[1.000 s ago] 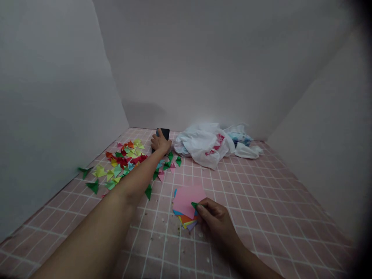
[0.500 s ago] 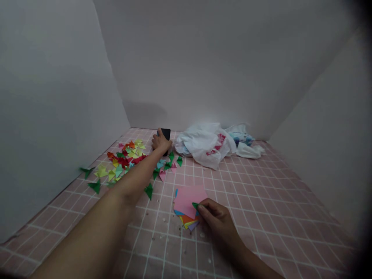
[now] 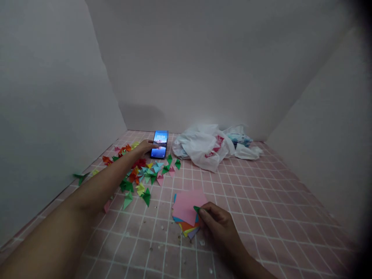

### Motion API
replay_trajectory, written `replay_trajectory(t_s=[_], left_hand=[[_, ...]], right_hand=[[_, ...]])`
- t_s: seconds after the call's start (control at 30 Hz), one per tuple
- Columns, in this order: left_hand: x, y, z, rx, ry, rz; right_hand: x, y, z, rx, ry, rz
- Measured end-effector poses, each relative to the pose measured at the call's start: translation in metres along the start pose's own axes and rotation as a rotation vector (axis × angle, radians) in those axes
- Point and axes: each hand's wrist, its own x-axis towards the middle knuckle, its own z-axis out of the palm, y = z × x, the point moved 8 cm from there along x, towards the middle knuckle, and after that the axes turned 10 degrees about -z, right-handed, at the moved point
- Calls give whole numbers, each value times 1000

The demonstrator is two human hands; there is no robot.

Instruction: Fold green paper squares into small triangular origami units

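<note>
My left hand (image 3: 147,146) reaches far forward to a smartphone (image 3: 160,139) with a lit screen showing the time. One stretched finger lies over the lower left of the screen; the other fingers are hard to make out. In a pinch between thumb and fingers, my right hand (image 3: 218,219) holds a small piece of folded green paper (image 3: 197,209). Below it is a fanned stack of coloured square paper, with a pink sheet (image 3: 186,203) on top and blue, orange, yellow and purple edges showing.
Many folded paper cranes (image 3: 147,197) in green, red, yellow, blue and pink lie scattered at left, partly behind my left forearm. Crumpled white plastic bags (image 3: 200,145) sit against the back wall. The pink tiled surface (image 3: 261,217) has small scraps on it.
The phone's screen has gone from dark to lit. My left hand has slid off the phone's top toward its left side. My right hand keeps its pinch on the green paper.
</note>
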Motion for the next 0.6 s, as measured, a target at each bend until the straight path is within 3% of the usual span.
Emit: replay_trajectory(t_s=[0.13, 0.33, 0.6], left_hand=[[4, -4, 3, -32, -65, -84], [19, -7, 4, -84, -16, -207], [23, -10, 9, -176, -110, -201]], right_hand=[[-2, -4, 2, 25, 9, 47], [-2, -10, 3, 21, 29, 57], [-3, -11, 3, 6, 15, 93]])
